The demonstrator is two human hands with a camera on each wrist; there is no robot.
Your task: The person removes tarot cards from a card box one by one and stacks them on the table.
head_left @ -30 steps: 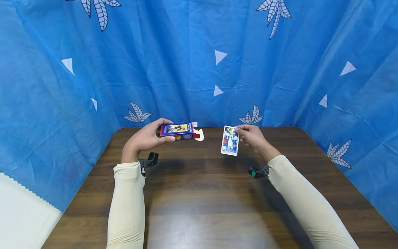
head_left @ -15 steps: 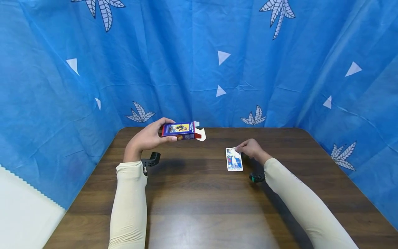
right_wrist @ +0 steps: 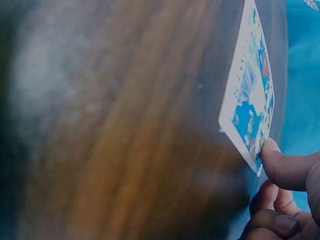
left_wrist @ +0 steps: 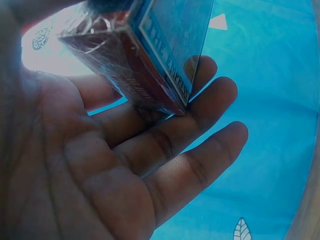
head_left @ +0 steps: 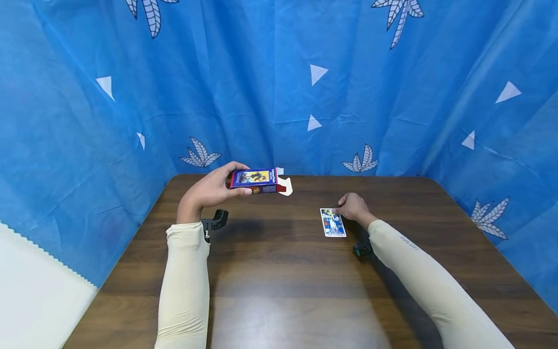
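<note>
My left hand [head_left: 209, 190] grips a blue and red tarot card box [head_left: 255, 178] above the far part of the table, thumb at the near side. White flaps stand out from the box's right end. In the left wrist view, the clear-wrapped box [left_wrist: 135, 65] lies against the fingers of the left hand [left_wrist: 100, 170]. My right hand [head_left: 354, 207] pinches a tarot card [head_left: 333, 224] by its far right corner, picture side up, low at the tabletop. The right wrist view shows the thumb on the corner of the card [right_wrist: 250, 107].
Dark wood table [head_left: 270, 286] spreads below both arms. A blue curtain [head_left: 244, 87] with white leaves and triangles hangs around its back and sides. White cloth [head_left: 35, 295] shows at the lower left.
My right hand has lowered the card from the air down to the tabletop, nearer to me. The left hand keeps its hold on the box. The head view has shifted slightly.
</note>
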